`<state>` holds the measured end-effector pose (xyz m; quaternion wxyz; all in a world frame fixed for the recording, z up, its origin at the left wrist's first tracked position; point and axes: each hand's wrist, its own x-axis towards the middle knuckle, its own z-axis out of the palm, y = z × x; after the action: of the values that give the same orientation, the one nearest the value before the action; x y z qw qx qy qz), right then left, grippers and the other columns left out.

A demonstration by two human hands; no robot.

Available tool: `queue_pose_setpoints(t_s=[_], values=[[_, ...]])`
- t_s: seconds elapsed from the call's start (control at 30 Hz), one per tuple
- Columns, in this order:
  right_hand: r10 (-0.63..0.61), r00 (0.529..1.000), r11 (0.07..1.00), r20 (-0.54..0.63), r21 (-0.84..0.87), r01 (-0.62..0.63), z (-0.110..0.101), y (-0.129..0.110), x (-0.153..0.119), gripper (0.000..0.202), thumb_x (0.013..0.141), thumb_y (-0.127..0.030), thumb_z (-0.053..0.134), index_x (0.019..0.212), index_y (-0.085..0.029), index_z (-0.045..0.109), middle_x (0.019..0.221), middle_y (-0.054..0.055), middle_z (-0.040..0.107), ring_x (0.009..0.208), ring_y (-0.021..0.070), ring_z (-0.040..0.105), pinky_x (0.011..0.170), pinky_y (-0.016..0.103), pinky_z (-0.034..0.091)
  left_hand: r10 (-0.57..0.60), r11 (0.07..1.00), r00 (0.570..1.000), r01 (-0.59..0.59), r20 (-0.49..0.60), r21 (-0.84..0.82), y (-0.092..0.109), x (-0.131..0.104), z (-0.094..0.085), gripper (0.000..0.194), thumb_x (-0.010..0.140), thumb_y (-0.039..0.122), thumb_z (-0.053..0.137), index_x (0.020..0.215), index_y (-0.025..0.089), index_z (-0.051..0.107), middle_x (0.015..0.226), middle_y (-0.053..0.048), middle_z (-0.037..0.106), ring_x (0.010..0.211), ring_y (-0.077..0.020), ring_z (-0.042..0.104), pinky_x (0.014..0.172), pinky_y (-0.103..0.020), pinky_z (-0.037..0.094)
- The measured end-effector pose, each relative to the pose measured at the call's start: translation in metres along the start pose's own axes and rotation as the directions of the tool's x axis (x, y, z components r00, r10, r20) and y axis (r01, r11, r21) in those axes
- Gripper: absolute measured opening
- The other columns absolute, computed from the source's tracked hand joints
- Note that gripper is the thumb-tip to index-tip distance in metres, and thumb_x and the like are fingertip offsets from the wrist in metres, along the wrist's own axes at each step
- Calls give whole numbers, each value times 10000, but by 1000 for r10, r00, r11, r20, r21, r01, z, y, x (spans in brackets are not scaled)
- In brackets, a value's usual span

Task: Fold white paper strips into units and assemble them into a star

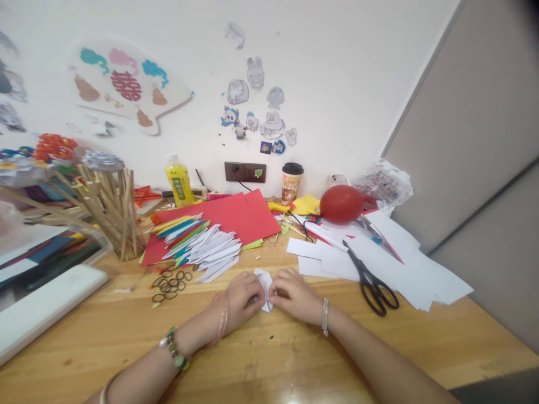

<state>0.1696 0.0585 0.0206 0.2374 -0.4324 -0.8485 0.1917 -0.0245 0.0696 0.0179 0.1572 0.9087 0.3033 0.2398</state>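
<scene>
A small folded piece of white paper [264, 279] is held low over the wooden table, between my two hands. My left hand [244, 296] has its fingers closed on the paper's left edge. On the opposite edge, my right hand [290, 294] pinches the paper between thumb and fingers. Part of the paper is hidden behind the fingertips. Beyond my left hand lies a pile of folded white paper strips [214, 247], with coloured folded strips [179, 230] beside it. Several black rubber rings [170, 285] lie left of my left hand.
Black-handled scissors [373, 283] rest right of my right hand, partly over white paper sheets [408, 269]. Red paper [227, 216], a red balloon [342, 204], a lidded cup [292, 182] and a yellow bottle [179, 179] stand or lie toward the wall. Wooden sticks [112, 213] stand at left.
</scene>
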Motion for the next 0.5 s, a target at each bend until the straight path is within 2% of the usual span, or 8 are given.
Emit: queue_pose_setpoints(t_s=[0.13,0.2,0.33,0.5], values=[[-156,971,985,181,101,140,-14,8,0,84,752,-322,636,778,-243,643,850,-10,513,895,151,444,836,289,340,104,992,983,-91,149,-92,0,-6,-17,171,858,282,453,800,215,600,922,-34,542,900,-163,463,814,-278,370],[-185,956,981,228,105,165,-18,9,-1,88,729,-338,655,766,-259,661,838,-10,502,904,156,440,837,288,341,132,988,975,-115,181,-104,1,-7,-21,162,855,287,462,819,233,610,965,-31,536,940,-168,453,850,-285,357],[-90,978,996,186,28,86,-15,1,-1,57,724,-303,657,740,-248,658,777,-7,484,853,166,444,800,299,347,113,991,982,-100,152,-87,4,-5,-17,127,832,237,482,790,220,599,929,-23,544,912,-164,462,839,-285,357],[-13,997,1000,79,-7,14,-5,-6,-1,78,712,-273,669,708,-207,629,720,-16,474,809,158,444,758,281,340,25,1000,999,-26,45,15,6,-1,-4,140,811,198,461,742,194,584,786,-20,535,798,-157,462,742,-274,366]])
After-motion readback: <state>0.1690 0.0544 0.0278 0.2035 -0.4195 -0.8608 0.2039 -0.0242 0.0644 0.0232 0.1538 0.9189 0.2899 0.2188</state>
